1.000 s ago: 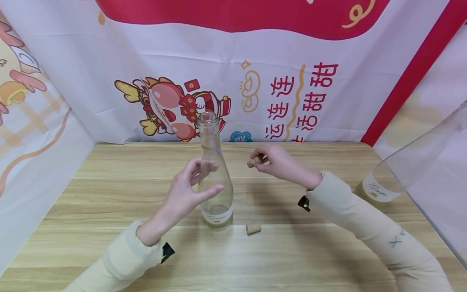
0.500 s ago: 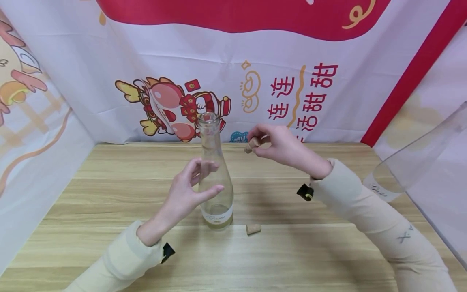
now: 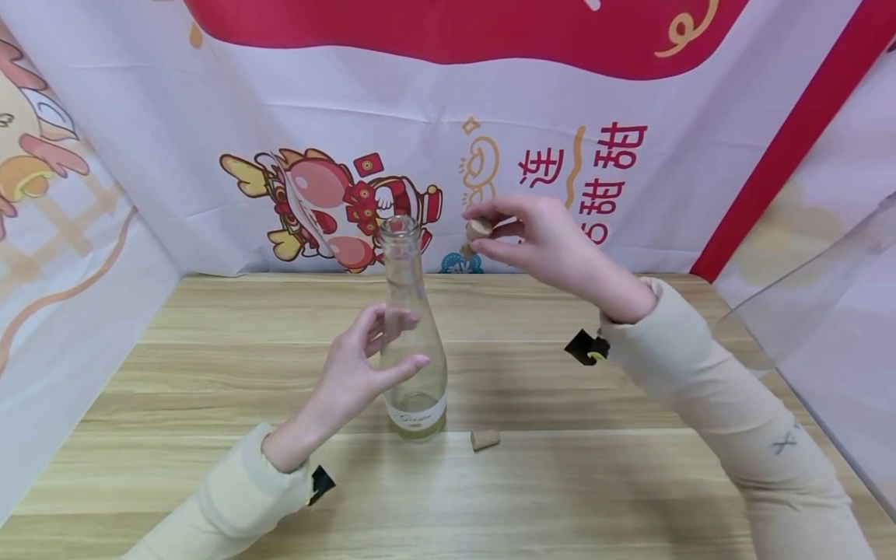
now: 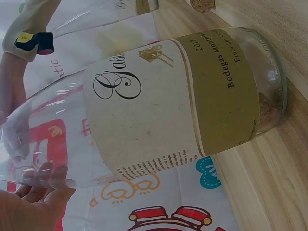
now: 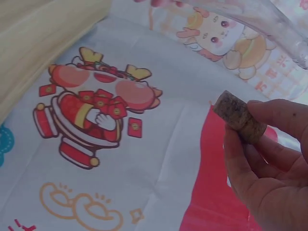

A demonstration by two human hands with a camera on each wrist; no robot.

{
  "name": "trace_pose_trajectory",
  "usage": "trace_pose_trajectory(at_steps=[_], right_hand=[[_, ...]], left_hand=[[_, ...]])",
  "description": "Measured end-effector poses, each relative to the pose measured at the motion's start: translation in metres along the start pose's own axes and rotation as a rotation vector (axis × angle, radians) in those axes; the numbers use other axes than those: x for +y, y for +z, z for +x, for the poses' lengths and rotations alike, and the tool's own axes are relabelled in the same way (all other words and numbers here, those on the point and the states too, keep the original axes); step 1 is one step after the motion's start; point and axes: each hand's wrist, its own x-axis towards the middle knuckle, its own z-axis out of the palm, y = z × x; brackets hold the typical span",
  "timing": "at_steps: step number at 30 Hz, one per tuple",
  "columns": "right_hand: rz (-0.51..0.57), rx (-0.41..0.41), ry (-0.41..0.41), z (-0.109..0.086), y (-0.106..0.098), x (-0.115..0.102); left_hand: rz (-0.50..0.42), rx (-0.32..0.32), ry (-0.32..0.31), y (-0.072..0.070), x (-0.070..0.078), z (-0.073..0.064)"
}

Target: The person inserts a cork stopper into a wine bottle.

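A clear glass bottle [image 3: 427,373] with a pale and olive label [image 4: 144,96] stands upright on the wooden table. My left hand [image 3: 360,354] is around its body, fingers curled behind the glass and thumb across the near side. In the left wrist view, fingertips [image 4: 53,175] lie at the bottle's shoulder. Through the glass near the base shows a brown patch [image 4: 268,108]. My right hand [image 3: 535,233] is raised to the right of the bottle's mouth [image 3: 400,226], apart from it. It pinches a cork [image 5: 238,115] between thumb and fingers.
Another cork [image 3: 485,440] lies on the table [image 3: 280,482] just right of the bottle's base. Further right, a second glass bottle [image 3: 805,303] is partly hidden behind the right sleeve. A printed cloth [image 3: 336,85] hangs behind the table.
My right hand has risen with the cork, from low over the table to about the height of the bottle's mouth. The left hand and the standing bottle have stayed put.
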Motion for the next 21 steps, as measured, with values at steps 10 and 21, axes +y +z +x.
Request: trace_pose_trajectory(at_steps=[10, 21], right_hand=[[0.030, 0.070, -0.076, 0.007, -0.010, -0.023], [0.174, 0.167, -0.275, 0.016, -0.011, -0.050]], left_hand=[[0.006, 0.000, -0.011, 0.000, -0.001, 0.000], [0.004, 0.002, 0.008, 0.000, -0.002, 0.000]])
